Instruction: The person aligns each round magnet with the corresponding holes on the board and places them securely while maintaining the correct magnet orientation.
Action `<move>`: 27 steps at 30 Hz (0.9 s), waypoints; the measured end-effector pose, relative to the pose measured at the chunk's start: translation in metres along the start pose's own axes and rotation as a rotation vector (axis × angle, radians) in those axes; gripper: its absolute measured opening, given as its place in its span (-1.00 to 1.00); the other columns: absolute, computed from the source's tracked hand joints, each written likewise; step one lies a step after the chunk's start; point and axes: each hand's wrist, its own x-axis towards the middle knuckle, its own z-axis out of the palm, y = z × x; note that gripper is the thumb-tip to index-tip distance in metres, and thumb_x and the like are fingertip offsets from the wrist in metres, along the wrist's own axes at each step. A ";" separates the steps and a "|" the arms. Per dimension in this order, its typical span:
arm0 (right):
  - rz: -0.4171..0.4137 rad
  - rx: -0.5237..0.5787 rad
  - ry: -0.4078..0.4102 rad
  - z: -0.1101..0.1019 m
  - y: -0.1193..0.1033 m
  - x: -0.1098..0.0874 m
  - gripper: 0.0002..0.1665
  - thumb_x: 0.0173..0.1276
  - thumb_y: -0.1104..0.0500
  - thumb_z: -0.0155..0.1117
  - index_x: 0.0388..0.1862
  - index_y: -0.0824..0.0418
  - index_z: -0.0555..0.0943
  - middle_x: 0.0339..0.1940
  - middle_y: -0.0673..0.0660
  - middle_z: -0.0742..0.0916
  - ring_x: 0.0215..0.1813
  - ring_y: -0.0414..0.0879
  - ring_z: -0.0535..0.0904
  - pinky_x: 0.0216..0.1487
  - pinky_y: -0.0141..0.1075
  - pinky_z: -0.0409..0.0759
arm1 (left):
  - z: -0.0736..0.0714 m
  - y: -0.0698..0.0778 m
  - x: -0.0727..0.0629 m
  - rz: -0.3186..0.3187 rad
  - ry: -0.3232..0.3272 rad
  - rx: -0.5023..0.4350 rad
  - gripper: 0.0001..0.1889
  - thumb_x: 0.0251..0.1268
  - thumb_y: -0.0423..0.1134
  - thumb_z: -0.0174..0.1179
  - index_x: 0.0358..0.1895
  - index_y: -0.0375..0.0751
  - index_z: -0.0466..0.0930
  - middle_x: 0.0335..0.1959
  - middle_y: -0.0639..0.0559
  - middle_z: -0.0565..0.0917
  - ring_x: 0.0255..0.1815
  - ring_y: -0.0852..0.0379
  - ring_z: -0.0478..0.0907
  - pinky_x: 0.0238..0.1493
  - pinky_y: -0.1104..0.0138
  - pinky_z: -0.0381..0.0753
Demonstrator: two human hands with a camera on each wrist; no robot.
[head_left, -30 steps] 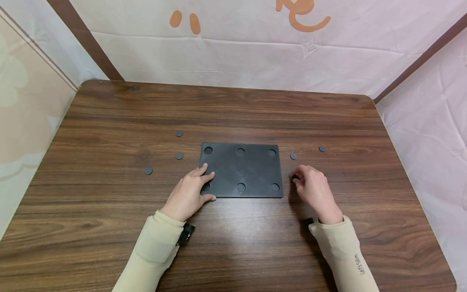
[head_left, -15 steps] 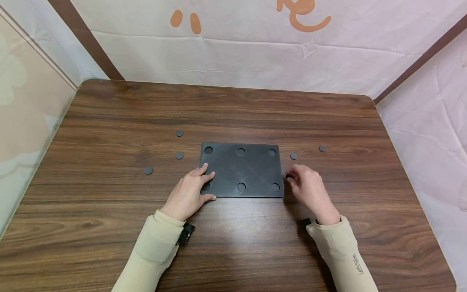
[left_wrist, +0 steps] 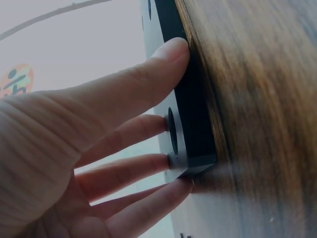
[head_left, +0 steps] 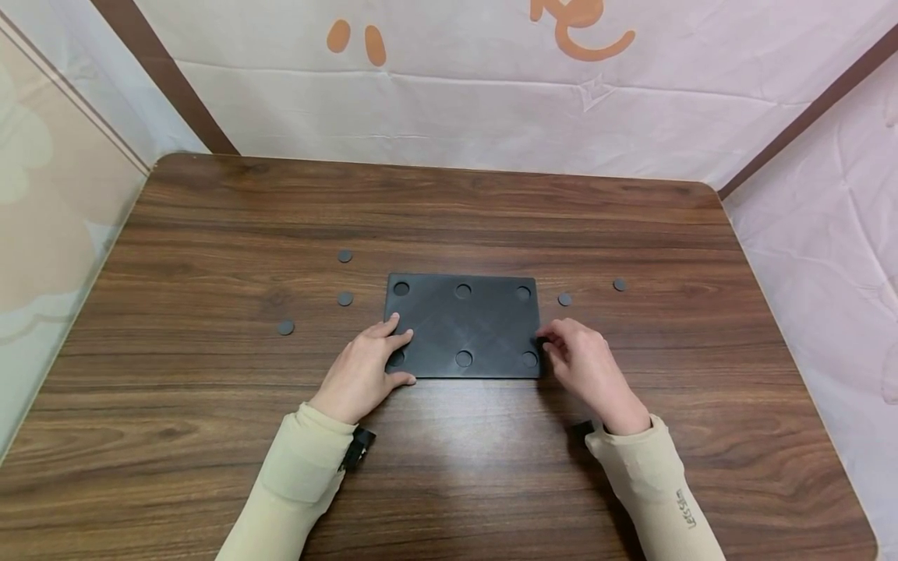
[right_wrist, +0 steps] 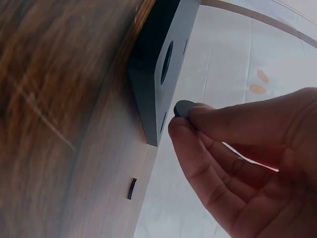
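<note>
A dark grey rectangular plate [head_left: 484, 327] with several round recesses lies on the table. My left hand [head_left: 361, 366] rests over its left end, thumb against the front edge and fairly straight fingers on the top and left side. It partly covers the recess in the front left corner. My right hand [head_left: 585, 362] pinches a small dark disc [right_wrist: 184, 107] between thumb and fingertips, at the plate's right edge. In the right wrist view the disc is held apart from the plate, near the right-hand recesses.
Left of the plate lie three loose discs: a far one [head_left: 344, 255], a middle one [head_left: 344, 298] and an outer one [head_left: 285, 327]. To the right are a near disc [head_left: 564, 299] and a farther disc [head_left: 619, 285]. Cloth walls [head_left: 491, 117] border the wooden table [head_left: 449, 483].
My right hand has moved left with the pinched disc, from beside the plate to its right edge. The left hand and plate have stayed in place.
</note>
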 end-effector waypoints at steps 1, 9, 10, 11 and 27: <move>-0.004 0.001 -0.002 0.000 0.000 0.000 -0.81 0.24 0.46 0.24 -0.20 0.30 0.66 -0.32 0.16 0.69 -0.32 -0.04 0.61 -0.30 -0.19 0.60 | 0.000 0.000 0.000 0.001 0.002 0.000 -0.33 -0.06 -0.23 0.49 0.21 -0.34 0.52 0.35 -0.35 0.35 0.34 -0.32 0.34 0.21 -0.09 0.46; -0.016 0.023 -0.041 0.001 0.000 0.000 -0.80 0.23 0.45 0.25 -0.20 0.27 0.67 -0.32 0.13 0.73 -0.33 -0.07 0.65 -0.29 -0.19 0.64 | 0.000 0.000 -0.001 0.003 0.006 0.002 -0.33 -0.07 -0.24 0.49 0.21 -0.35 0.53 0.35 -0.35 0.36 0.33 -0.32 0.35 0.20 -0.08 0.47; -0.017 0.029 -0.048 0.000 0.000 0.000 -0.80 0.24 0.44 0.26 -0.19 0.27 0.67 -0.32 0.12 0.74 -0.34 -0.07 0.66 -0.29 -0.19 0.64 | 0.000 0.000 -0.001 0.003 0.005 0.002 -0.33 -0.07 -0.23 0.49 0.21 -0.34 0.53 0.35 -0.35 0.36 0.33 -0.32 0.35 0.20 -0.08 0.48; -0.019 0.034 -0.054 0.000 -0.001 0.000 -0.81 0.24 0.44 0.26 -0.19 0.27 0.67 -0.32 0.12 0.74 -0.34 -0.07 0.66 -0.30 -0.19 0.65 | 0.000 0.000 -0.001 0.002 0.004 0.003 -0.33 -0.07 -0.23 0.49 0.21 -0.34 0.53 0.35 -0.35 0.36 0.33 -0.32 0.35 0.20 -0.08 0.47; -0.034 0.055 -0.073 0.003 0.000 -0.001 -0.84 0.22 0.43 0.30 -0.26 0.23 0.70 -0.30 0.10 0.75 -0.35 -0.11 0.68 -0.32 -0.25 0.65 | 0.000 -0.001 0.000 0.003 -0.004 0.007 -0.33 -0.06 -0.22 0.49 0.22 -0.33 0.52 0.36 -0.34 0.35 0.34 -0.31 0.33 0.22 -0.08 0.46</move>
